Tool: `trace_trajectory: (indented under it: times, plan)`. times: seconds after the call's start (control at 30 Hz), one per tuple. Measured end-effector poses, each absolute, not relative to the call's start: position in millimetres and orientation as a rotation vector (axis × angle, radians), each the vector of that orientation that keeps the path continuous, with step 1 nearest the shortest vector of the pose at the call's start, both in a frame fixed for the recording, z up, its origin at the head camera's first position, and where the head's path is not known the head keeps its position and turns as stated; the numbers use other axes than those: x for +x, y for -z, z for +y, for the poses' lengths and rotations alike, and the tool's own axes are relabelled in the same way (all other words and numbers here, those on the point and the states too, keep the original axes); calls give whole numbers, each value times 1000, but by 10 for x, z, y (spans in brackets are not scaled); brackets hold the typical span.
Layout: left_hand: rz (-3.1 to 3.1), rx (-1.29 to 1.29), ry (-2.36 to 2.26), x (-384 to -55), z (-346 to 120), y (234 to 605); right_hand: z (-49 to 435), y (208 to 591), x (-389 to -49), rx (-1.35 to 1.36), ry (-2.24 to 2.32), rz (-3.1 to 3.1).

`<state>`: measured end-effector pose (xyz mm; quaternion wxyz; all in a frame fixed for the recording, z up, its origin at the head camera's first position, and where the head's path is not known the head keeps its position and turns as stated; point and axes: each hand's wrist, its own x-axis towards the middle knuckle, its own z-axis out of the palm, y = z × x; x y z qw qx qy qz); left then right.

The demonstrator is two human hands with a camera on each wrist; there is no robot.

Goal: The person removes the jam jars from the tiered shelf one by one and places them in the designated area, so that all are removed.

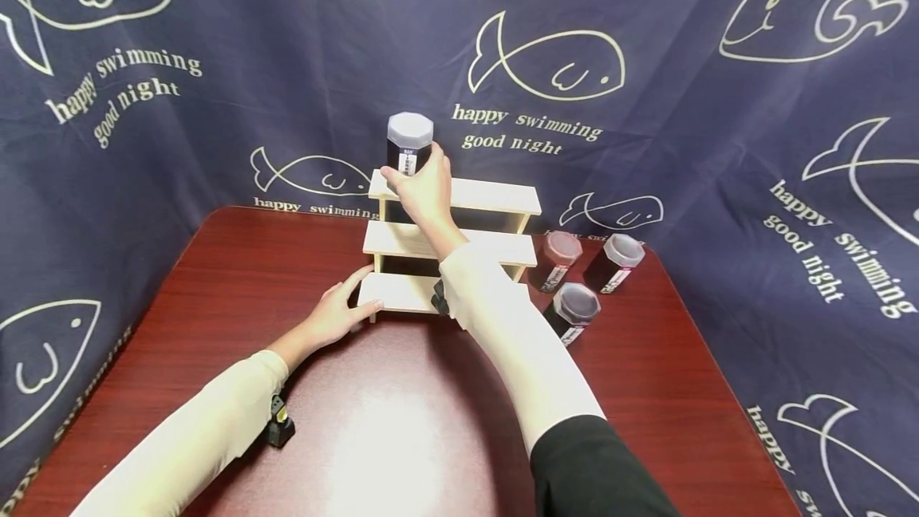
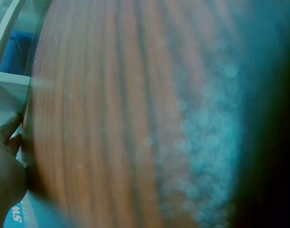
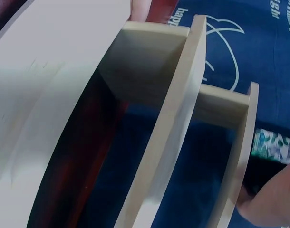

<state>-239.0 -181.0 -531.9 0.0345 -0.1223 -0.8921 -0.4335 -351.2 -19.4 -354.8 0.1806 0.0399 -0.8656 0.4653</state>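
Observation:
A three-tier wooden step shelf [image 1: 495, 195] stands at the back of the table. At the left end of its top tier, my right hand [image 1: 428, 186] grips a dark octagonal jar [image 1: 409, 131] with a pale translucent lid. In the right wrist view, the jar's printed label [image 3: 273, 145] shows beside the thumb, close to the top board; whether its base rests fully there is hidden. My left hand [image 1: 334, 313] holds the left end of the lowest tier, thumb at the front and fingers along the side.
Right of the shelf stand three more jars: one with a reddish lid [image 1: 562, 247], one with a pale lid [image 1: 623, 250] and a nearer grey-lidded one [image 1: 577, 303], partly behind the right sleeve. A dark blue fish-print curtain [image 1: 675, 118] hangs behind the red-brown table [image 1: 646, 389].

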Motion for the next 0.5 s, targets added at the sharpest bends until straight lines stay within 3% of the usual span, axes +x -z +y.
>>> trace_trajectory:
  times: [0.5]
  plan:
    - [-2726,-395,1314,-2361,-1803,5311,-149,3553,-3551,69,-1241,-2426]
